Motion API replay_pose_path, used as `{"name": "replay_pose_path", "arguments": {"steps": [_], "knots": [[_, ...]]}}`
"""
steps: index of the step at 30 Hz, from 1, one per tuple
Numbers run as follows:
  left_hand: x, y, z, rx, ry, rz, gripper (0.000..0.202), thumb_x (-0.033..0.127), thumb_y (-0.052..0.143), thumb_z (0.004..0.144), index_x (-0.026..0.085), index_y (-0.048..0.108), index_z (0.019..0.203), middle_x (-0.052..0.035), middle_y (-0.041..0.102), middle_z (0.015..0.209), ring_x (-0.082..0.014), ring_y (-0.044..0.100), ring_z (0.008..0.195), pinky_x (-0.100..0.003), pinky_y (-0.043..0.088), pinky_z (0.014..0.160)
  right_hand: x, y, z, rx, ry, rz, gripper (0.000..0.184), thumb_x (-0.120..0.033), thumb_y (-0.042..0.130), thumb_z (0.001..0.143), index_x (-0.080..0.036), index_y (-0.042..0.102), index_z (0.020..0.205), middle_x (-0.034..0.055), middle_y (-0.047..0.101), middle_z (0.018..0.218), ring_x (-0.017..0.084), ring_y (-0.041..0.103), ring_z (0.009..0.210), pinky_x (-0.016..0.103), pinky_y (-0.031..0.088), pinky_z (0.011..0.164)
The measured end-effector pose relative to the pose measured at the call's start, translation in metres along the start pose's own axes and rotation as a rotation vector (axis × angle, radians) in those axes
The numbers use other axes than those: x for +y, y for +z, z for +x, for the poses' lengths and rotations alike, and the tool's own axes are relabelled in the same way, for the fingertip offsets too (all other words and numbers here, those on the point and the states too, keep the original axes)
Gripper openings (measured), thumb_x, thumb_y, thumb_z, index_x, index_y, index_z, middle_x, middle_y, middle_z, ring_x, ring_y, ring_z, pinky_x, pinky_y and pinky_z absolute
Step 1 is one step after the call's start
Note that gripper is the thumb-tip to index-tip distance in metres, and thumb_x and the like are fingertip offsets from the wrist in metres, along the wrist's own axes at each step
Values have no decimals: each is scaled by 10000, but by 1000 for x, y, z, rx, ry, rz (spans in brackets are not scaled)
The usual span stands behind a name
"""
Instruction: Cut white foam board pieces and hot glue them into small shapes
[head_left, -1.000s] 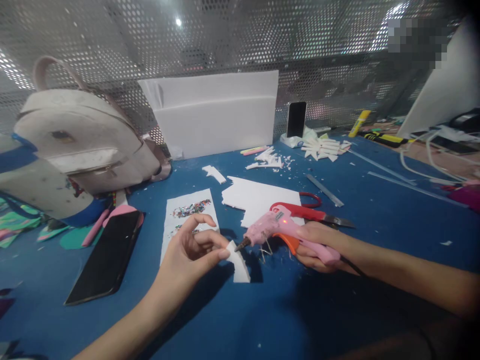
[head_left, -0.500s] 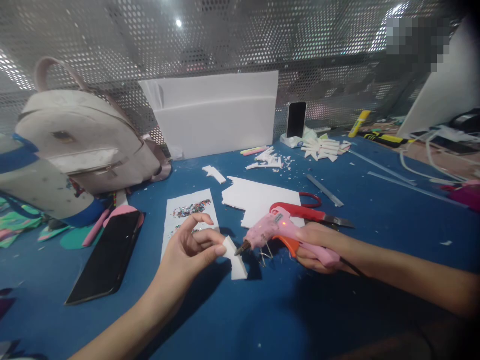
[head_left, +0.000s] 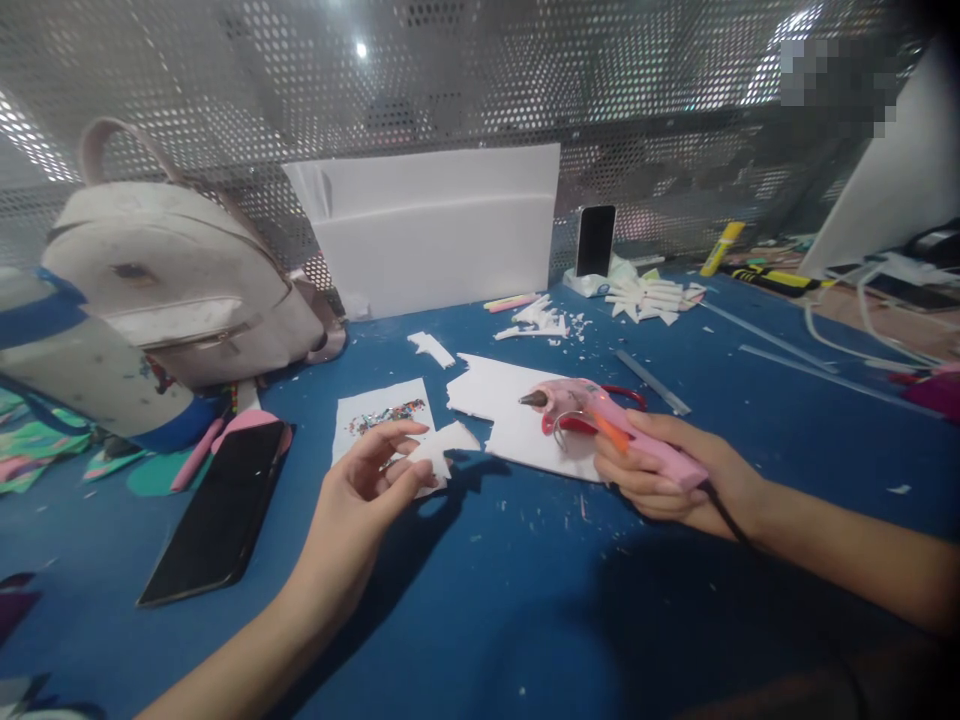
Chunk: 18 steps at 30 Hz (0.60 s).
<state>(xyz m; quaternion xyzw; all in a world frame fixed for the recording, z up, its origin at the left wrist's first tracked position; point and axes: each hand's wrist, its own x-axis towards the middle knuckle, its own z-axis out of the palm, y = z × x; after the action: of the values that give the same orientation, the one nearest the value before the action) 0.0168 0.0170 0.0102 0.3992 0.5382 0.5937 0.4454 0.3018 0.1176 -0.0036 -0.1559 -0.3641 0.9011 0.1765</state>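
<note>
My left hand [head_left: 360, 500] pinches a small white foam piece [head_left: 444, 446] and holds it lifted above the blue table [head_left: 487, 600]. My right hand [head_left: 667, 470] is wrapped round a pink hot glue gun [head_left: 600, 415] with an orange trigger; its nozzle points left and hovers over a white foam sheet [head_left: 510, 410]. The nozzle is well clear of the small piece. Red-handled scissors [head_left: 622, 395] lie under the gun, mostly hidden. A white paper with coloured glitter [head_left: 379, 412] lies just beyond my left hand.
A black phone [head_left: 217, 510] lies at the left beside a white backpack [head_left: 172, 280]. A large white foam board [head_left: 435, 225] leans on the perforated metal wall, with a second phone [head_left: 596, 240] propped upright. Foam scraps [head_left: 649, 297], glue sticks [head_left: 651, 381] and cables [head_left: 862, 330] lie behind.
The glue gun has lifted away from the small foam piece and swung up and right over the foam sheet. My left hand has raised and turned the piece.
</note>
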Motion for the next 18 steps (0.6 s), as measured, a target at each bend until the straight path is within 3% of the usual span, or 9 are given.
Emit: {"name": "replay_pose_path", "arguments": {"steps": [4, 9, 13, 18], "knots": [[-1, 1, 0, 5, -34, -10, 244, 303, 766, 755, 161, 663, 925, -48, 692, 918, -138, 652, 789, -212, 549, 738, -1, 0, 1, -21, -12, 21, 432, -432, 415, 977, -131, 474, 673, -46, 424, 554, -8, 193, 344, 109, 214, 337], [0, 0, 1, 29, 51, 44, 296, 283, 749, 760, 212, 658, 1032, -3, 633, 876, -118, 635, 724, -215, 546, 687, -1, 1, 2, 36, -63, -1, 434, -414, 410, 984, -128, 490, 667, -38, 433, 572, -4, 183, 352, 120, 198, 334], [3, 0, -1, 29, 139, 149, 222, 259, 724, 771, 207, 672, 980, -3, 617, 888, -96, 591, 657, -204, 512, 626, -2, 2, 3, 102, -99, -13, 422, -412, 422, 977, -136, 486, 665, -48, 408, 566, 5, 171, 354, 134, 183, 331], [4, 3, -3, 21, 135, 194, 260, 241, 714, 770, 198, 651, 1019, 6, 601, 736, -129, 590, 689, -226, 500, 640, -2, 2, 4, 141, -113, -50, 433, -433, 416, 976, -142, 476, 661, -49, 398, 567, 6, 159, 354, 148, 157, 332]]}}
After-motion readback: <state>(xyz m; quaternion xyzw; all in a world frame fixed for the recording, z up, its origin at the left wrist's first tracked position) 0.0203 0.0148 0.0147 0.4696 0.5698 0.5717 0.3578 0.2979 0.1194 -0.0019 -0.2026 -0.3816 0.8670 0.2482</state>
